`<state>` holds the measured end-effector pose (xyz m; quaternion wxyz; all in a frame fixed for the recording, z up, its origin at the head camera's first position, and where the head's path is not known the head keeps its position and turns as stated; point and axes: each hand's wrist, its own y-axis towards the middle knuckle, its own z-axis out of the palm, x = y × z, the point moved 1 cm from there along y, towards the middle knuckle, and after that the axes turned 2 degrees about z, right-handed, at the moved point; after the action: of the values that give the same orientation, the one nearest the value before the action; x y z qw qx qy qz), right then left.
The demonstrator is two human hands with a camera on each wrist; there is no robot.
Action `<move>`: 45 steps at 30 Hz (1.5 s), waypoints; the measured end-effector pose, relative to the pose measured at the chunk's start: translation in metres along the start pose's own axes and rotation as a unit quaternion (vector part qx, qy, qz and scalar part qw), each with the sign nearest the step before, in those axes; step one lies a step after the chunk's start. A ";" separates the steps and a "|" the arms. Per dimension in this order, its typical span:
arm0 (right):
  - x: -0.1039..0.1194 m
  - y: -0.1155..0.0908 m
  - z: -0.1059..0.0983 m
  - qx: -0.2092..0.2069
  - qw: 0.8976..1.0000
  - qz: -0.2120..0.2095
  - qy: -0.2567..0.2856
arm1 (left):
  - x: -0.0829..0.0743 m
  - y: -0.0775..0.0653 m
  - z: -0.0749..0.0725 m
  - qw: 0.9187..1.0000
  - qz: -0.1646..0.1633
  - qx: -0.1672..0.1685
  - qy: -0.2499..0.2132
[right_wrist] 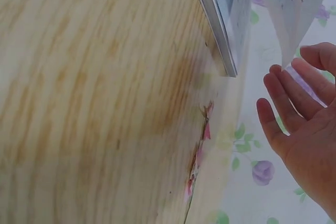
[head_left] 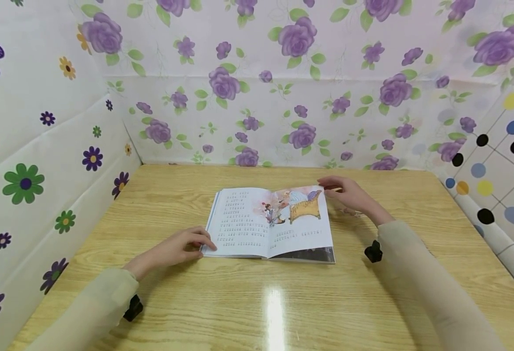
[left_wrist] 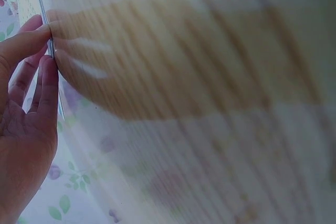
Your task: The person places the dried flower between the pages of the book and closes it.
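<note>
A picture book (head_left: 246, 224) lies spread on the wooden table, text on its left page and a coloured drawing with text on its right page (head_left: 303, 234). That right page is lifted, and a dark page (head_left: 309, 254) shows below it. At the upper right corner, my right hand (head_left: 346, 192) pinches the raised page, whose tip meets the fingertips (right_wrist: 275, 70) in the right wrist view. My left hand (head_left: 187, 246) holds the book's lower left edge, fingers over the page. From the left wrist, its thumb (left_wrist: 29, 43) reaches the stacked page edges.
The wooden table (head_left: 239, 297) extends around the book. Flower-printed sheets (head_left: 222, 122) stand behind and to the left; a dotted sheet (head_left: 498, 170) borders the right. A thin reddish patterned patch (right_wrist: 199, 150) shows on the tabletop below the right hand.
</note>
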<state>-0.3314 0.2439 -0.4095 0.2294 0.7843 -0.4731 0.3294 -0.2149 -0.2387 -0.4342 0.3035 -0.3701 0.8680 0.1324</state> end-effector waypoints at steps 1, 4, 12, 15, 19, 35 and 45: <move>0.000 0.000 0.000 -0.001 1.000 -0.002 0.001 | 0.000 0.000 0.000 1.000 0.000 0.000 -0.001; 0.003 0.001 -0.001 -0.005 1.000 -0.008 0.003 | 0.000 -0.001 0.000 1.000 -0.002 0.000 -0.004; 0.003 0.007 -0.001 -0.024 1.000 -0.018 0.002 | -0.003 -0.001 0.000 1.000 0.000 -0.004 0.001; 0.004 0.009 -0.001 -0.042 0.999 -0.022 0.004 | -0.003 -0.001 0.000 1.000 0.000 -0.005 0.004; 0.009 0.013 0.000 -0.081 0.996 -0.038 0.002 | -0.001 -0.001 0.001 1.000 0.000 -0.005 0.006; 0.061 0.052 0.001 -0.116 0.992 -0.050 0.024 | -0.003 -0.003 0.002 1.000 -0.022 -0.013 0.000; 0.091 0.084 0.014 -0.089 0.992 -0.076 0.039 | -0.002 -0.005 0.003 0.999 -0.042 -0.025 -0.017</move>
<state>-0.3715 0.1428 -0.3483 0.3411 0.7811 -0.4299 0.2979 -0.2089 -0.2392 -0.4353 0.3144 -0.4115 0.8427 0.1470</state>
